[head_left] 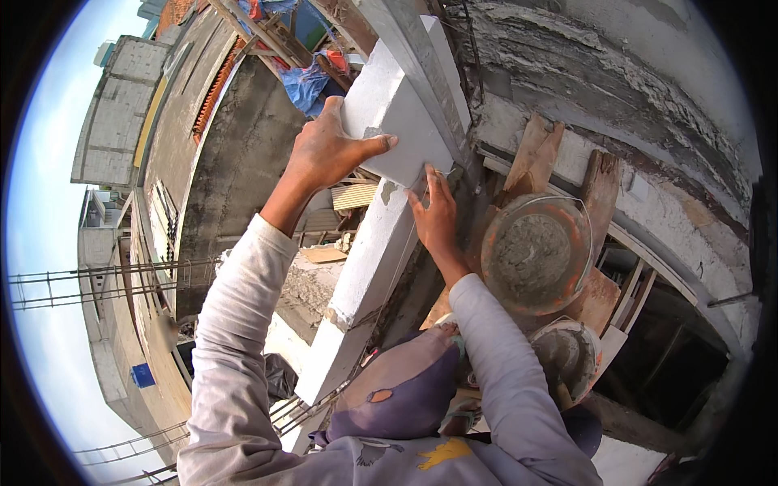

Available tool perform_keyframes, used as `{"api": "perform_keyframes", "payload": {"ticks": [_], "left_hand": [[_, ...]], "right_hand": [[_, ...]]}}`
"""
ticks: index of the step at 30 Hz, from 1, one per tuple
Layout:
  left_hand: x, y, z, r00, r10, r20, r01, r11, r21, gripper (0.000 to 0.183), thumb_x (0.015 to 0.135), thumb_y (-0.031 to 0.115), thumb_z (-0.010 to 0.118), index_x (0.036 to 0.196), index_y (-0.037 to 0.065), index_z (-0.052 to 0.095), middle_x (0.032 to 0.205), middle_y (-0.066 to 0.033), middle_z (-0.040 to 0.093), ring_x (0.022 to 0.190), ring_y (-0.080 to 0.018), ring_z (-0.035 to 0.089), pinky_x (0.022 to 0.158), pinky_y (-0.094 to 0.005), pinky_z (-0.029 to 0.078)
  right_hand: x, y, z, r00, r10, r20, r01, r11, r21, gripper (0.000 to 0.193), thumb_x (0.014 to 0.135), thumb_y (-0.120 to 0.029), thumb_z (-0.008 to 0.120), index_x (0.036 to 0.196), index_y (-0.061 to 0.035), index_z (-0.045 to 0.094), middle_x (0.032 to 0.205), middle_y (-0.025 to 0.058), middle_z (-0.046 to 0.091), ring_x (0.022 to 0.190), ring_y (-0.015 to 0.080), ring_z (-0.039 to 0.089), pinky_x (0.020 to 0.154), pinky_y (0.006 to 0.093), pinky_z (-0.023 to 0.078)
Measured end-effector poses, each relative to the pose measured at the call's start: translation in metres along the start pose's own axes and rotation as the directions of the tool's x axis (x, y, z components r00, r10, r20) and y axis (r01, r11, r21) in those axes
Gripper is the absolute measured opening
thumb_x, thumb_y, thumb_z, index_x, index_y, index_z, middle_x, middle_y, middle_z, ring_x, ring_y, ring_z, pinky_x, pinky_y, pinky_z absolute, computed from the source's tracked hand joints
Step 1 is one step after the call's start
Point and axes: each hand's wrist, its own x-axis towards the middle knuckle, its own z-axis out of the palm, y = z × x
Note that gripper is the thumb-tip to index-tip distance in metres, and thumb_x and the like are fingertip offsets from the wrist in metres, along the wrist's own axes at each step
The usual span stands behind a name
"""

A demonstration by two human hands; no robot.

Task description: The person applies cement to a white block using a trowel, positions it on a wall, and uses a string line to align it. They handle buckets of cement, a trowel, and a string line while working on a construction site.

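A white lightweight concrete block point(409, 134) sits on top of a row of similar white blocks point(369, 263) forming a narrow wall. My left hand point(332, 154) grips its left side, the thumb lying across the near face beside a grey mortar smear. At the block's lower right corner, my right hand point(438, 215) touches the edge with stretched fingertips, thumb and fingers apart. A thin string runs from near that hand down along the wall's right side. Grey mortar patches mark the joints of the lower row. The fingers behind the block are hidden.
A mortar-filled bucket point(531, 251) stands on planks at the right, with a smaller mortar container point(567, 352) nearer me. A grey metal beam point(421, 73) slants past the block. Rebar point(105, 279) projects at the left. A rough concrete wall point(616, 105) rises at the far right.
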Motion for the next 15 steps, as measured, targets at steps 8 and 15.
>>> {"api": "perform_keyframes", "payload": {"ticks": [8,15], "left_hand": [[-0.005,0.003,-0.012,0.998,-0.052,0.047,0.051,0.998,0.026,0.11,0.066,0.071,0.084,0.132,-0.012,0.05,0.111,-0.0336,0.07,0.11,-0.041,0.071,0.097,-0.0431,0.055],[-0.082,-0.008,-0.002,0.914,0.092,-0.395,-0.28,0.848,-0.45,0.044,0.101,0.033,0.067,0.125,-0.004,0.06,0.117,-0.0202,0.071,0.105,-0.0276,0.07,0.096,-0.041,0.054]], "right_hand": [[0.002,-0.024,-0.012,1.0,0.002,0.002,-0.002,1.0,-0.01,0.056,0.1,-0.015,0.066,0.149,0.0028,0.046,0.142,0.0266,0.055,0.131,0.0401,0.058,0.104,0.0455,0.052],[0.005,-0.103,-0.111,0.971,-0.235,-0.047,0.233,0.972,-0.044,0.042,0.109,-0.02,0.05,0.144,0.0026,0.055,0.138,0.022,0.063,0.127,0.0333,0.063,0.106,0.0424,0.052]]}}
